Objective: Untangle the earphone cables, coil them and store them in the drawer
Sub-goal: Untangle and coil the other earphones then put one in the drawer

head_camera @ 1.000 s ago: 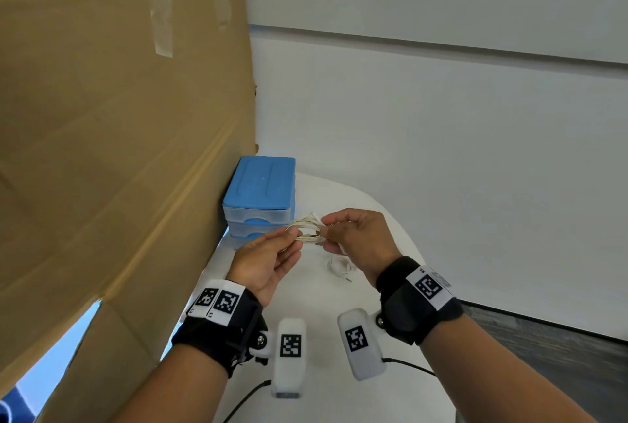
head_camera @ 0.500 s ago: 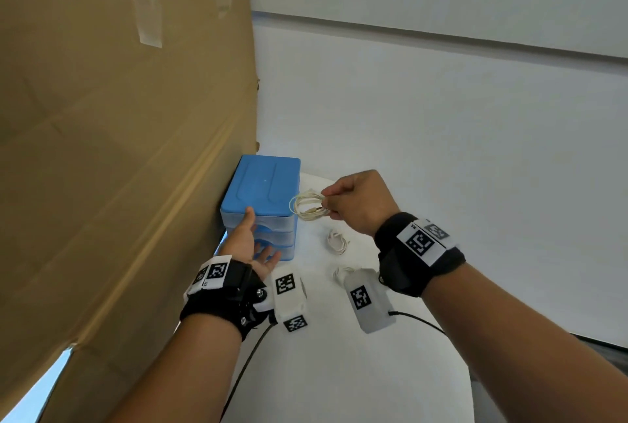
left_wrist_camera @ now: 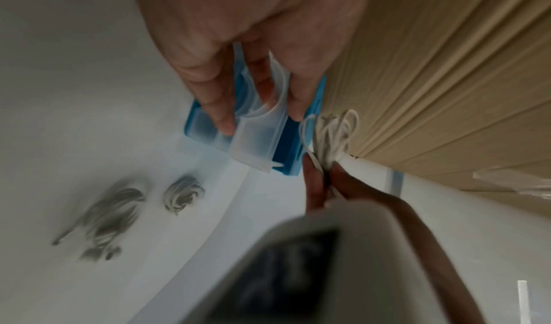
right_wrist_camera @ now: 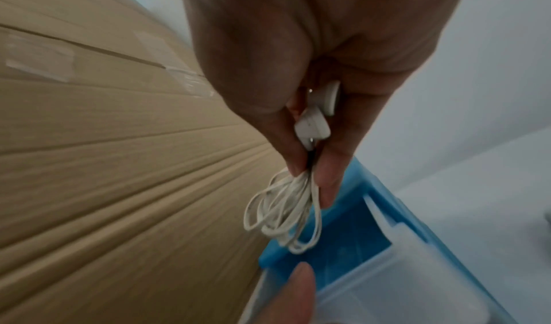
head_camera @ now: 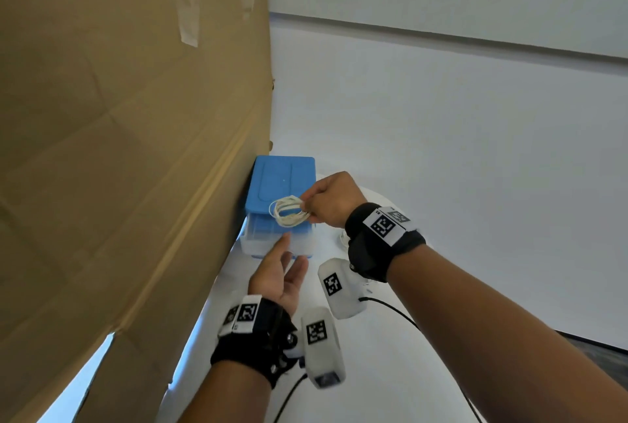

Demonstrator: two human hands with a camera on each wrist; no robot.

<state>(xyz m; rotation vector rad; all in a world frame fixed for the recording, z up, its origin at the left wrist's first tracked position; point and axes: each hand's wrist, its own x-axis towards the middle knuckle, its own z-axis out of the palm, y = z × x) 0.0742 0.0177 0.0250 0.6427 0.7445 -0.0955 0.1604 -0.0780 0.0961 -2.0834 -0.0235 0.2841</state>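
Observation:
A small blue drawer unit [head_camera: 282,181] stands against the cardboard, its top translucent drawer [head_camera: 268,242] pulled out. My right hand [head_camera: 307,210] pinches a coiled white earphone cable [head_camera: 289,215] just above the open drawer. In the right wrist view the coil [right_wrist_camera: 286,211] hangs from my fingertips, with both earbuds [right_wrist_camera: 316,116] tucked in the hand. My left hand [head_camera: 289,252] holds the drawer's front; in the left wrist view one finger lies behind the translucent front lip [left_wrist_camera: 256,140] and the thumb in front.
A tall cardboard wall [head_camera: 119,150] closes off the left side. Two more earphone bundles [left_wrist_camera: 113,213] [left_wrist_camera: 183,194] lie on the white table [head_camera: 390,371], to the right of the drawer unit. A white wall rises behind.
The top drawer has slid out towards me with my left hand on its front. My right hand has carried the coil left, over the open drawer.

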